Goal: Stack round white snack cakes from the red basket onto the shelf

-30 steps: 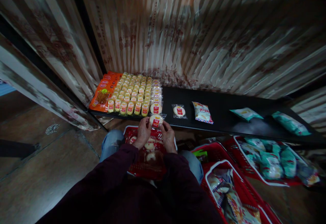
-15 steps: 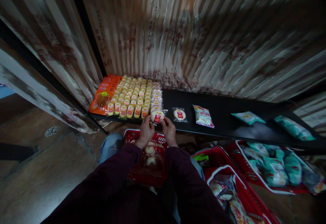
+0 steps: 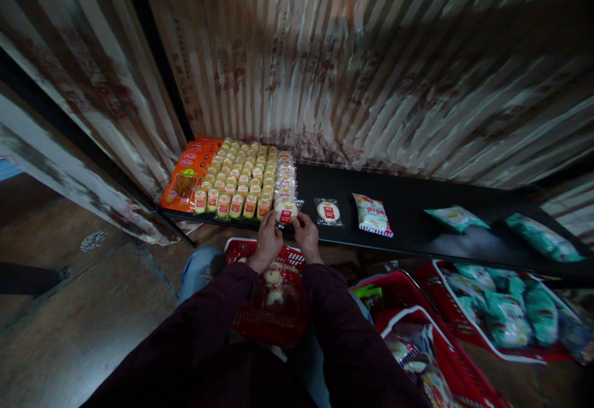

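Observation:
Both hands are at the front edge of a black shelf, pinching a round white packaged cake in clear wrap with a red label. My left hand grips its lower left side, and my right hand its lower right. The cake stands at the front of a row of similar white cakes. Left of that row are several rows of yellow packaged cakes. Another white wrapped cake lies flat to the right of my hands.
An orange snack bag is at the shelf's left end. Rightward lie a white and red snack bag and teal packets. A red basket with cakes sits between my knees. More red baskets hold packets at right. A curtain hangs behind.
The cake in my hands has moved very slightly left and down, against the front of the white row. Both hands keep their hold, and the view has shifted a little.

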`<action>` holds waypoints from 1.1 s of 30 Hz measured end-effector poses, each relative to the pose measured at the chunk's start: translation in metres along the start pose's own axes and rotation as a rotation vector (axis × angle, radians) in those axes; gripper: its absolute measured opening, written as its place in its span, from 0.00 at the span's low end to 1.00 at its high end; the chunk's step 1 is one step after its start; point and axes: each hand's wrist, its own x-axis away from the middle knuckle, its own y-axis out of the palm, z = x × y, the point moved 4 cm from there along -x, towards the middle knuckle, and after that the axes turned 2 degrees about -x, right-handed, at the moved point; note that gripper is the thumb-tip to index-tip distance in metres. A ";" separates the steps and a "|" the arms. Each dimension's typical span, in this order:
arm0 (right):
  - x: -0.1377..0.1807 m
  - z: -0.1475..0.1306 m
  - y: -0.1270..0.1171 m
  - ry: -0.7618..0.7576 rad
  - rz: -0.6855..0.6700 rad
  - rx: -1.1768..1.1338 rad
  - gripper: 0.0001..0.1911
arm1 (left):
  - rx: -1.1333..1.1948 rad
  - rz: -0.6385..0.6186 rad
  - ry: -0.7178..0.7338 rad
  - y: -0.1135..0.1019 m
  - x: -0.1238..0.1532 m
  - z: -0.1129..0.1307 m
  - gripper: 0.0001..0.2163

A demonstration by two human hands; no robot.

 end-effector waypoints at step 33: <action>-0.027 -0.006 0.014 0.030 0.018 -0.154 0.42 | -0.450 -0.299 0.310 0.016 0.019 0.005 0.28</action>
